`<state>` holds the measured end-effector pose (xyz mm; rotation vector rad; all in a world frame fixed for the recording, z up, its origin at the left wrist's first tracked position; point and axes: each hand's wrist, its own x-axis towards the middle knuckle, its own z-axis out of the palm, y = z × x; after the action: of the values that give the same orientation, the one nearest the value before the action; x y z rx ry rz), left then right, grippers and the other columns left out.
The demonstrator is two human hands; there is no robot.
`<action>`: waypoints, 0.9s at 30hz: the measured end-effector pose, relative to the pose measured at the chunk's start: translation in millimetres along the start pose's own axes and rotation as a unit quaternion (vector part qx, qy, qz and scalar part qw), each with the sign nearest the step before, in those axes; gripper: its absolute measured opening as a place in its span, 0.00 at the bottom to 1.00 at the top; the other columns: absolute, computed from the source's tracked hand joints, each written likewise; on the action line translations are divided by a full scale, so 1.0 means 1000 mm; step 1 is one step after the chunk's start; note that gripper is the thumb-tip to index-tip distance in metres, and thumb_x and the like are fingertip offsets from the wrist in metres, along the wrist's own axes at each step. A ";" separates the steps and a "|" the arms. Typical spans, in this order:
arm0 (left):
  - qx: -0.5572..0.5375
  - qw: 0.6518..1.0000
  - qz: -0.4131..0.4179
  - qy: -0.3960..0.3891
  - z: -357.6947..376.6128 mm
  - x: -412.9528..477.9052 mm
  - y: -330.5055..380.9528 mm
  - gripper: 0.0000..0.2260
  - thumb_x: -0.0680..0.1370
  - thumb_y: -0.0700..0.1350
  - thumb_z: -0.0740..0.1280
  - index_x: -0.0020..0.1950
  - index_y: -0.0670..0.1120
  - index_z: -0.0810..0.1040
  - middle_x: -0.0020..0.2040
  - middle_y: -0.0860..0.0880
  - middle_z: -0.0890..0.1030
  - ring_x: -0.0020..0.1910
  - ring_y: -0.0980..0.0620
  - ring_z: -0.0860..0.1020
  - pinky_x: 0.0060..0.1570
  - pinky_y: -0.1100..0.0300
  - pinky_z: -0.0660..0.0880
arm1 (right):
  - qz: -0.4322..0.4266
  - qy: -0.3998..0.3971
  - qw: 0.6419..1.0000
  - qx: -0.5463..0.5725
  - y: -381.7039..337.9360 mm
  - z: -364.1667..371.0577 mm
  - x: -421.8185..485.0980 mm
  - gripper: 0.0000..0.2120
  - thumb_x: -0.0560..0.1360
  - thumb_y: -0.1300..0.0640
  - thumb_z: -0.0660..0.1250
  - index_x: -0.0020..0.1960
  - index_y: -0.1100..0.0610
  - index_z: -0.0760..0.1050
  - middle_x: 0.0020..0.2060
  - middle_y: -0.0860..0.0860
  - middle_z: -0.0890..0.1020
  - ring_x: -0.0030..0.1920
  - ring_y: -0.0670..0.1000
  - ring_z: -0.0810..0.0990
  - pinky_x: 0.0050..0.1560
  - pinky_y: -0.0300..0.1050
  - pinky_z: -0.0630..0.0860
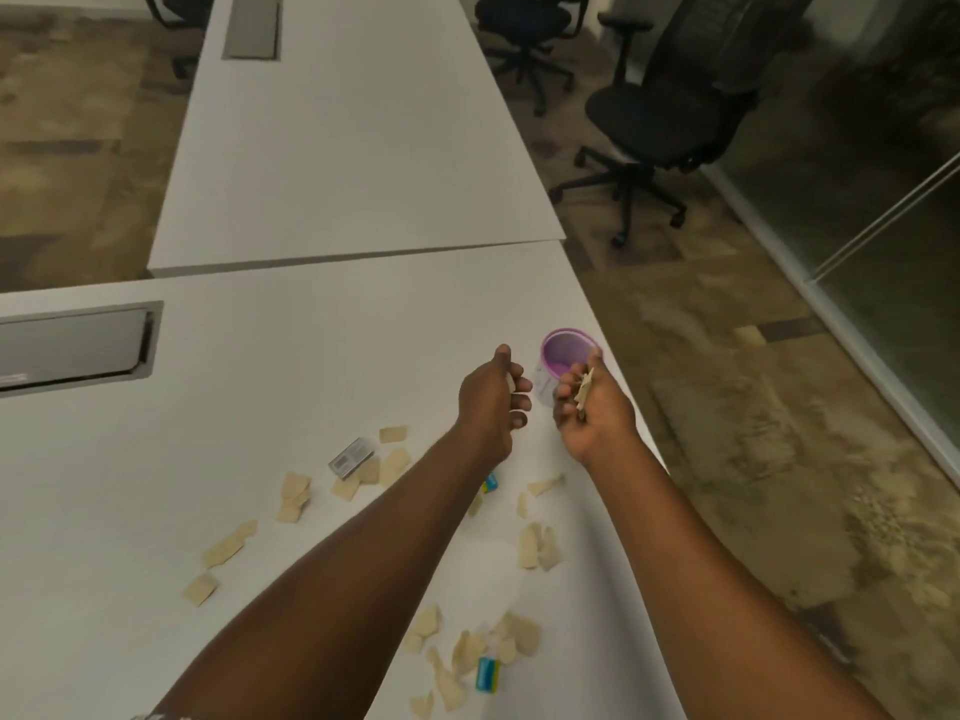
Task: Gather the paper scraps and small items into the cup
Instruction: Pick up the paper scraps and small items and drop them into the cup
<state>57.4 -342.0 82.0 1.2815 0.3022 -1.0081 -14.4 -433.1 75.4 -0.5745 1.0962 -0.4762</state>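
Note:
A clear cup with a purple rim point(565, 350) stands near the right edge of the white table point(311, 366). My right hand point(592, 407) is just in front of the cup, fingers closed on several beige paper scraps. My left hand point(493, 402) hovers left of the cup, curled around a small pale scrap. Many beige paper scraps point(296, 493) lie scattered on the table nearer to me. Among them are a grey matchbox point(352, 457), a small blue box point(488, 674) near the front, and another blue item point(491, 483) partly hidden under my left forearm.
A second white table point(337, 148) adjoins the far side. Grey cable hatches point(72, 348) are set into both tabletops. Black office chairs point(670, 116) stand on the patterned carpet to the right, beside a glass wall point(883, 241).

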 end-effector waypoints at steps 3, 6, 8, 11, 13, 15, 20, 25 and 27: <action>0.001 1.000 0.001 0.017 0.033 0.009 0.008 0.16 0.83 0.52 0.59 0.44 0.43 0.77 0.36 0.45 0.78 0.29 0.51 0.71 0.28 0.60 0.65 | -0.006 0.024 0.999 0.023 -0.024 -0.002 0.020 0.15 0.81 0.45 0.63 0.40 0.54 0.73 0.25 0.50 0.77 0.21 0.46 0.74 0.18 0.34 0.64; 0.018 1.000 -0.008 0.018 0.059 0.018 0.017 0.17 0.84 0.52 0.56 0.44 0.44 0.78 0.40 0.44 0.79 0.33 0.49 0.75 0.31 0.61 0.70 | 0.013 0.053 0.999 0.006 -0.043 0.000 0.032 0.17 0.80 0.45 0.61 0.38 0.55 0.72 0.28 0.53 0.78 0.25 0.49 0.76 0.22 0.34 0.70; 0.034 0.999 -0.020 0.009 0.070 0.023 0.023 0.18 0.84 0.52 0.55 0.47 0.42 0.77 0.41 0.43 0.80 0.34 0.48 0.77 0.33 0.60 0.76 | 0.030 0.060 0.998 -0.019 -0.052 0.002 0.039 0.17 0.80 0.45 0.61 0.39 0.56 0.71 0.32 0.55 0.78 0.27 0.51 0.76 0.24 0.35 0.73; 0.057 0.998 -0.038 -0.006 0.080 0.033 0.031 0.19 0.83 0.54 0.55 0.54 0.40 0.76 0.47 0.40 0.82 0.41 0.43 0.83 0.46 0.53 0.82 | 0.046 0.055 0.996 -0.052 -0.062 0.007 0.045 0.15 0.82 0.48 0.57 0.42 0.57 0.70 0.37 0.58 0.77 0.34 0.55 0.78 0.24 0.40 0.77; 0.066 0.996 -0.055 -0.018 0.083 0.038 0.034 0.21 0.82 0.56 0.55 0.58 0.40 0.75 0.52 0.39 0.83 0.47 0.41 0.85 0.52 0.48 0.82 | 0.049 0.050 0.994 -0.081 -0.068 0.010 0.048 0.13 0.83 0.51 0.56 0.45 0.58 0.70 0.43 0.60 0.78 0.39 0.58 0.80 0.35 0.48 0.82; 0.057 0.995 -0.073 -0.036 0.085 0.039 0.037 0.21 0.82 0.57 0.55 0.59 0.40 0.73 0.55 0.38 0.83 0.48 0.39 0.84 0.52 0.45 0.81 | 0.058 0.041 0.992 -0.104 -0.071 0.013 0.048 0.12 0.83 0.54 0.54 0.49 0.61 0.71 0.47 0.62 0.79 0.44 0.61 0.81 0.53 0.59 0.80; 0.056 0.993 -0.092 -0.050 0.088 0.041 0.040 0.25 0.80 0.62 0.56 0.68 0.44 0.67 0.61 0.40 0.78 0.54 0.41 0.81 0.56 0.43 0.79 | 0.079 0.043 0.981 -0.175 -0.076 0.019 0.040 0.14 0.79 0.60 0.55 0.63 0.63 0.68 0.56 0.63 0.79 0.55 0.64 0.81 0.58 0.67 0.77; 0.049 0.989 -0.117 -0.076 0.089 0.039 0.044 0.28 0.78 0.65 0.57 0.66 0.44 0.64 0.62 0.38 0.77 0.55 0.39 0.81 0.58 0.42 0.78 | 0.077 0.027 0.972 -0.218 -0.082 0.026 0.031 0.14 0.81 0.60 0.54 0.63 0.65 0.66 0.51 0.61 0.76 0.57 0.63 0.79 0.57 0.63 0.78; 0.054 0.990 -0.113 -0.073 0.089 0.041 0.043 0.33 0.77 0.66 0.58 0.74 0.46 0.62 0.65 0.39 0.74 0.58 0.38 0.80 0.58 0.41 0.77 | 0.080 0.026 0.968 -0.235 -0.082 0.028 0.029 0.14 0.81 0.59 0.55 0.64 0.65 0.64 0.54 0.61 0.75 0.58 0.64 0.78 0.53 0.63 0.79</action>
<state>83.5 -442.3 109.9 1.2819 0.2882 -1.3188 16.6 -507.5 118.0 -0.8831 1.3044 -0.0860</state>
